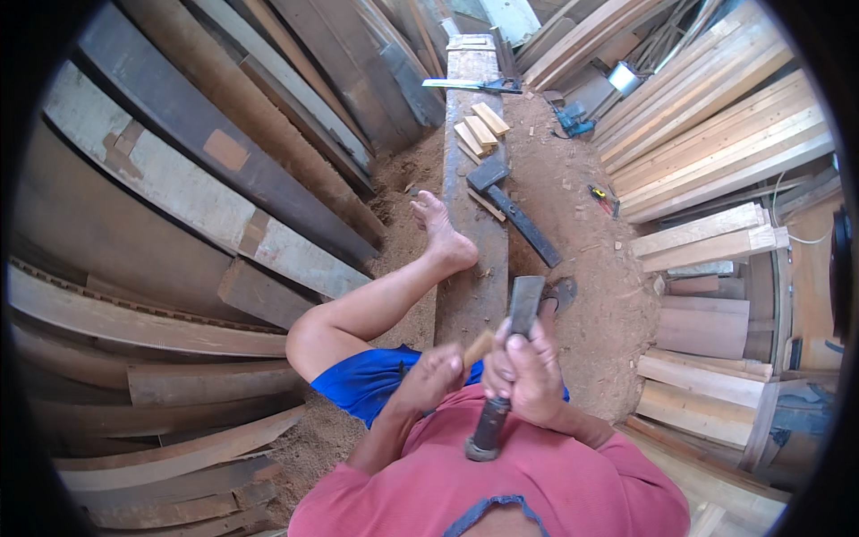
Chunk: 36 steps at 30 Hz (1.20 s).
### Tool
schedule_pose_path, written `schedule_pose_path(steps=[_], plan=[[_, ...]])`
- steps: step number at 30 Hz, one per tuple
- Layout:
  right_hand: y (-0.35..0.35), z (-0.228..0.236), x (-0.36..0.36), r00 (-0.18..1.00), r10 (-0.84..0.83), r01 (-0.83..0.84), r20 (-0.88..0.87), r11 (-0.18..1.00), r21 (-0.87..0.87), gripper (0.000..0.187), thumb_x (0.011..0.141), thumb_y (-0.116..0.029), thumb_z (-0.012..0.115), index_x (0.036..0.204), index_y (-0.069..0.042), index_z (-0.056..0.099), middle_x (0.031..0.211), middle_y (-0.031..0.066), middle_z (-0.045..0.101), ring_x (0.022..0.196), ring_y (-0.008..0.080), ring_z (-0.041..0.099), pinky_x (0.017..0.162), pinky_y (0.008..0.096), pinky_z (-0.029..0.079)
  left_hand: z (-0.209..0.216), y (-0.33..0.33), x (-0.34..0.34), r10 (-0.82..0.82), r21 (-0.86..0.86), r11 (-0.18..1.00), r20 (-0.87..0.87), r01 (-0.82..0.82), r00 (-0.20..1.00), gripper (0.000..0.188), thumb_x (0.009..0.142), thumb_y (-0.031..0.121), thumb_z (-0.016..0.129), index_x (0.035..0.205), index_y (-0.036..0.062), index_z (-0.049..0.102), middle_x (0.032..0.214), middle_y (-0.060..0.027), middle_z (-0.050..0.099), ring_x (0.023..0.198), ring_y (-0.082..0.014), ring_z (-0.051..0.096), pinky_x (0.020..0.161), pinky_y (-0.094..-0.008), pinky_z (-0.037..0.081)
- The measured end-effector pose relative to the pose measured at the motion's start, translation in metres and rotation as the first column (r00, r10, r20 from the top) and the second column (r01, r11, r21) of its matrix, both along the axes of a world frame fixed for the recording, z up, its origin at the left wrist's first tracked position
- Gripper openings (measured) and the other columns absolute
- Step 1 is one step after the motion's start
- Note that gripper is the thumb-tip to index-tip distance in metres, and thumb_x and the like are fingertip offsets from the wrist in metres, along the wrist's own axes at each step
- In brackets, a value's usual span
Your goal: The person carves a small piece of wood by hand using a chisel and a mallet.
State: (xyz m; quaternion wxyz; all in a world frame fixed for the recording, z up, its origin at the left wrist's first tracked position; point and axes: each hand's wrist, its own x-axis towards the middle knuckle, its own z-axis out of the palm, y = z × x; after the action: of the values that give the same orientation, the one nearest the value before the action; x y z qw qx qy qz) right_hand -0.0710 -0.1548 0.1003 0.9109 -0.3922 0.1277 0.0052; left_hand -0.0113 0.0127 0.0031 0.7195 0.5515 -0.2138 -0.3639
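My right hand is wrapped round a wide chisel, its flat metal blade pointing away from me. The chisel's dark handle, ringed at the butt, tilts down against my chest. Close beside it, my left hand grips a small wood piece by one end, the other end slanting up toward the chisel. Ahead on the narrow plank bench lies a dark mallet, its handle jutting over the right edge. Several short pale wood blocks lie just beyond it. My bare left foot rests on the bench.
A saw-like long blade lies across the bench's far end. Sawdust covers the floor, where a blue power tool and a yellow tape measure lie. Large boards lean at left; stacked lumber lines the right.
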Motion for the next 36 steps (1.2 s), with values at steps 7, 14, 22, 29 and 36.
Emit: schedule_pose_path(steps=[7,14,22,29,36], plan=[[-0.005,-0.04,0.018,0.985,-0.058,0.07,-0.161,0.995,0.073,0.013,0.101,-0.02,0.044,0.105,-0.008,0.047,0.068,-0.0021,0.041,0.051,0.0076,0.043,0.051,0.028,0.046,0.002,-0.024,0.031,0.307,0.151,0.947,-0.16,-0.284,0.938,0.042,0.104,0.041,0.037,0.084,0.009,0.054,0.06,0.0039,0.042,0.053,-0.0068,0.037,0.05,-0.0235,0.031],[0.028,-0.032,0.022,0.971,0.186,-0.162,-0.15,0.974,0.158,0.014,0.1,-0.019,0.045,0.106,-0.008,0.047,0.069,-0.0017,0.041,0.053,0.0079,0.043,0.051,0.0282,0.045,0.004,-0.044,0.056,0.332,0.094,0.943,-0.154,-0.32,0.931,0.036,0.105,0.034,0.035,0.083,0.0096,0.05,0.065,0.0035,0.041,0.06,-0.0066,0.037,0.055,-0.0262,0.035],[0.03,-0.036,0.008,0.972,0.196,-0.179,-0.13,0.975,0.132,0.014,0.1,-0.019,0.044,0.106,-0.007,0.046,0.067,-0.0014,0.04,0.05,0.0075,0.042,0.051,0.0275,0.046,0.015,-0.025,0.026,0.373,0.199,0.888,0.22,-0.415,0.902,0.031,0.104,0.024,0.038,0.085,0.0061,0.054,0.069,0.0017,0.047,0.066,-0.0083,0.044,0.06,-0.0281,0.04],[-0.01,-0.012,-0.003,0.987,-0.147,0.151,0.058,0.986,-0.073,0.014,0.101,-0.022,0.045,0.103,-0.008,0.046,0.064,-0.0031,0.038,0.047,0.0072,0.041,0.047,0.0261,0.045,-0.021,0.008,-0.035,0.165,0.322,0.93,0.067,-0.178,0.984,0.034,0.103,0.029,0.04,0.086,0.0057,0.059,0.067,0.0015,0.045,0.06,-0.0074,0.042,0.055,-0.0269,0.036],[-0.004,-0.037,0.034,0.992,-0.009,0.019,-0.124,0.997,0.078,0.013,0.1,-0.019,0.047,0.106,-0.008,0.048,0.068,-0.0027,0.042,0.052,0.0078,0.044,0.049,0.0271,0.046,-0.031,-0.025,0.034,0.422,0.113,0.905,-0.332,-0.409,0.843,0.037,0.104,0.037,0.037,0.087,0.0078,0.054,0.063,0.0049,0.039,0.054,-0.0055,0.034,0.05,-0.0241,0.03]])
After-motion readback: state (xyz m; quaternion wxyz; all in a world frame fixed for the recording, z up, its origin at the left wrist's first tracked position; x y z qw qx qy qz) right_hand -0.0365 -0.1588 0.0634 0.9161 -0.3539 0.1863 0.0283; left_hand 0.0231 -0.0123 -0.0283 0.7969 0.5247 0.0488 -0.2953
